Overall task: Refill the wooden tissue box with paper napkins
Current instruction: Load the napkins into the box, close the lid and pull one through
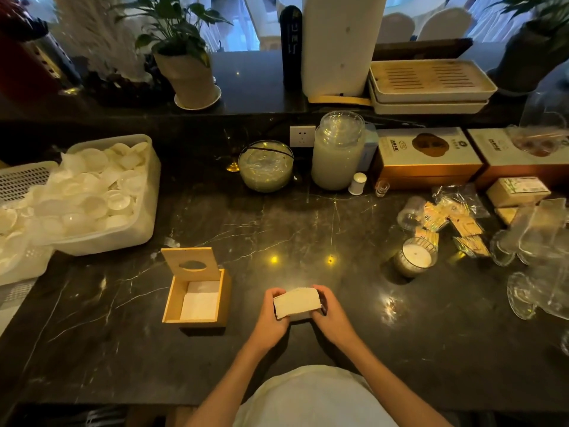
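Both hands hold one thick stack of paper napkins (297,303) just above the dark marble counter (277,229). The left hand (272,315) is curled round its left end and the right hand (334,315) round its right end. The stack hides part of each hand's fingers, so how far they wrap cannot be made out.

The wooden box (226,298) stands on the counter to the left of the hands, near them but apart. Its lid (191,265), with an oval slot, stands up at the far edge. A few white napkins (200,302) lie inside, filling the right part of the floor; how deep that layer goes cannot be told.

Further left sits a white plastic tub (144,223) heaped with small white dishes, and the baskets beside it are cut off by the frame's edge. To the right of the hands a candle in a ribbed glass (415,257) stands alone. Beyond it lie small shiny packets (452,217) — their contents too small to read. Clear glassware (535,272) at the far right runs out of view, its shapes blurring into each other. A tall lidded glass jar (337,152) and a round glass bowl (266,166) stand at the back of the counter.
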A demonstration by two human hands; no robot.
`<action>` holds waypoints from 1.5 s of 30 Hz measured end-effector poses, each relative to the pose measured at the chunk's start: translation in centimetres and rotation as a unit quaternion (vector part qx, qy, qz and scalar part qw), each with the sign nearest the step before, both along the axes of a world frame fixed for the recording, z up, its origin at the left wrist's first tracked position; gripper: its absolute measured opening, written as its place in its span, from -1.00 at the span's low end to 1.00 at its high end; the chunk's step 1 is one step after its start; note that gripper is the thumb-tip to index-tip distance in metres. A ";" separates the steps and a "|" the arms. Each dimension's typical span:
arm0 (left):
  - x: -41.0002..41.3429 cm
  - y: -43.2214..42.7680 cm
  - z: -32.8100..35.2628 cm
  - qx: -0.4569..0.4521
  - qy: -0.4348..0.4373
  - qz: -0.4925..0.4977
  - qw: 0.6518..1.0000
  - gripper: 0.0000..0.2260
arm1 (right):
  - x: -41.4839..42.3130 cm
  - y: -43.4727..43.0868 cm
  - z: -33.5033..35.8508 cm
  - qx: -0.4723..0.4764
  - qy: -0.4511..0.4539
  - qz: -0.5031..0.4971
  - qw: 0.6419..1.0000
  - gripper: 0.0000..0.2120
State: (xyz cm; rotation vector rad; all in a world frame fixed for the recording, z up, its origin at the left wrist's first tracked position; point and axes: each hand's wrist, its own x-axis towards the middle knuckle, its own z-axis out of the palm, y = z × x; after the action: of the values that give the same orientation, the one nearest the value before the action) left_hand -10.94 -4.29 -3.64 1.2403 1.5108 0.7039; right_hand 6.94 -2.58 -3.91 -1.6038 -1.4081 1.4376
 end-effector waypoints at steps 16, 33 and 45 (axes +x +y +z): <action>0.3 -0.7 -0.7 0.002 -0.025 0.026 0.999 -0.33 | -1.1 -0.5 0.4 0.005 0.015 0.001 1.000 -0.33; -0.9 -0.3 -0.3 0.011 0.024 -0.018 0.999 -0.62 | 0.4 -0.3 0.3 0.033 -0.090 0.052 0.994 -0.59; -3.5 0.6 5.3 -0.246 -0.260 -0.025 0.933 -0.65 | 3.6 1.4 5.5 -0.349 0.222 0.142 0.899 -0.36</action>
State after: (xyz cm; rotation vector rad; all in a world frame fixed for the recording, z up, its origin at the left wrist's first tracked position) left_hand -14.39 -3.73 1.69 0.6394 1.1114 0.5190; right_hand 10.55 -1.14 1.61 -1.3206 -0.9180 2.5021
